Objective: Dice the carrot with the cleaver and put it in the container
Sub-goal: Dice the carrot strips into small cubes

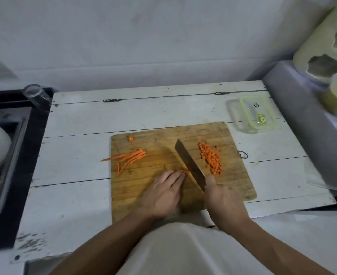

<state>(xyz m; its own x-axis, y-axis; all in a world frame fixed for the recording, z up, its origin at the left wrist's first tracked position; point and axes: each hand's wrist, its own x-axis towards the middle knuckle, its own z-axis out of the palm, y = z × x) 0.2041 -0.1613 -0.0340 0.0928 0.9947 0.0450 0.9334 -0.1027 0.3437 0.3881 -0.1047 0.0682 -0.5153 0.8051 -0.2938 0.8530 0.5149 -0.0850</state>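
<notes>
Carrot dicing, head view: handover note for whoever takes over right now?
Right hand grips the cleaver, blade down on the cutting board.
Left hand pins short carrot sticks against the blade.
Done: diced pile right of the blade.
Left: uncut strips at the board's left edge; stub at the far left corner.
Container beyond the board's right corner shows no carrot.

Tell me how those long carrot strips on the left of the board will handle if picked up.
The carrot strips look thin and curved, so probably bendy and light. They lie loose and splayed, so likely to separate unless gathered.
</notes>
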